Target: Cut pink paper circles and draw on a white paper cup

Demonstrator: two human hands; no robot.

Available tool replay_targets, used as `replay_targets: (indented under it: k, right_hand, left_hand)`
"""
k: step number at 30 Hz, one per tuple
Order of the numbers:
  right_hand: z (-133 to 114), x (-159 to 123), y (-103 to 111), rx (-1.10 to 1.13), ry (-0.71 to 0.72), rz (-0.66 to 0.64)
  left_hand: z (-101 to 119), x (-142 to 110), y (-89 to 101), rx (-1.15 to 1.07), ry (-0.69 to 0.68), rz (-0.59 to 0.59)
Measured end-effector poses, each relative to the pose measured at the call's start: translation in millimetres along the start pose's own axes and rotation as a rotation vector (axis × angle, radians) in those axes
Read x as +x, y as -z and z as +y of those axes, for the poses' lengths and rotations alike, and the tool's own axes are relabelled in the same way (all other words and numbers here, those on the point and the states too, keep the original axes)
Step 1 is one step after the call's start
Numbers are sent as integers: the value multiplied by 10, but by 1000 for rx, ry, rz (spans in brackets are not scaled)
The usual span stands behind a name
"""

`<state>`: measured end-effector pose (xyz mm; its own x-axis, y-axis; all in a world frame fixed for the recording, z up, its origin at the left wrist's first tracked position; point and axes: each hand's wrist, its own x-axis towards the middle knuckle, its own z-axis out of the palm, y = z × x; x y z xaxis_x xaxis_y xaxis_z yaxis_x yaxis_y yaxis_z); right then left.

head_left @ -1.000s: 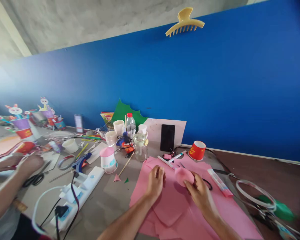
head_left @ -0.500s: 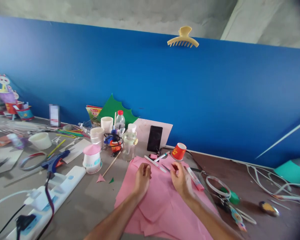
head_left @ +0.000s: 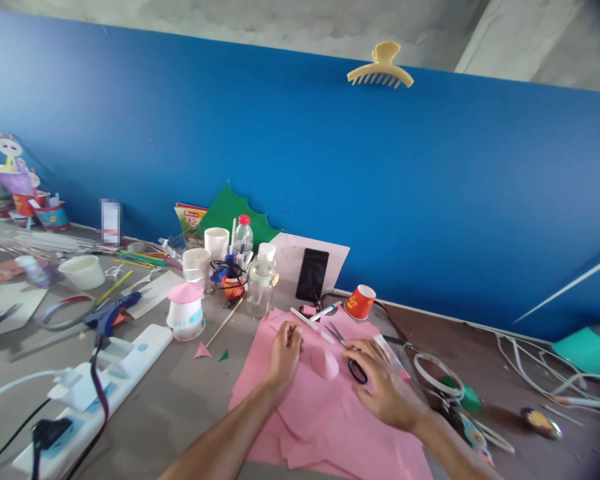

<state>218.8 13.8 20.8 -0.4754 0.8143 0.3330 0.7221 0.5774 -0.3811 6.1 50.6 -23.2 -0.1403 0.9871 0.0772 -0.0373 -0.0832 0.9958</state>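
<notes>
Left hand: is resting over the left part of the pink sheets, its fingers curling inward; whether they are holding anything, I cannot tell.
Right hand: is lying beside and partly over the scissors, its thumb parting from the other fingers, a black handle showing between; no firm grip is showing.
Pink sheets: several are overlapping on the bench, probably serving as stock and work mat together; the overlap is hiding their exact number.
Curved pink piece: one is lying on the sheets between the hands, touching neither, seemingly placed for either to reach.
Scissors: one pair is lying by the right hand, blades pointing away from the person, which is likely suiting a right-hand hold.
White pens: two are lying beyond the blades.
Red cup: one is standing past the sheets.
Phone: one is leaning against a pale board, apparently so its screen is facing the person.
Hair clip: one is hanging near the blue panel's top edge.
</notes>
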Motion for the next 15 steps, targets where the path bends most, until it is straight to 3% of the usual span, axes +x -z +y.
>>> replay_targets:
  k: [2, 4, 8, 11, 15]
  right_hand:
    - [76, -12, 110, 55, -22, 20]
    - [148, 45, 162, 99, -114, 136]
    - [184, 353, 145, 196, -291, 316]
    - [99, 699, 63, 283, -249, 348]
    - [-62, 1221, -73, 280, -141, 257]
  left_hand:
    - [-1, 4, -5, -3, 18, 7]
    - [5, 3, -9, -9, 16, 7]
    - [31, -18, -22, -29, 0, -8]
    - [31, -36, -43, -39, -10, -33]
    - [-20, -46, -56, -10, 9, -52]
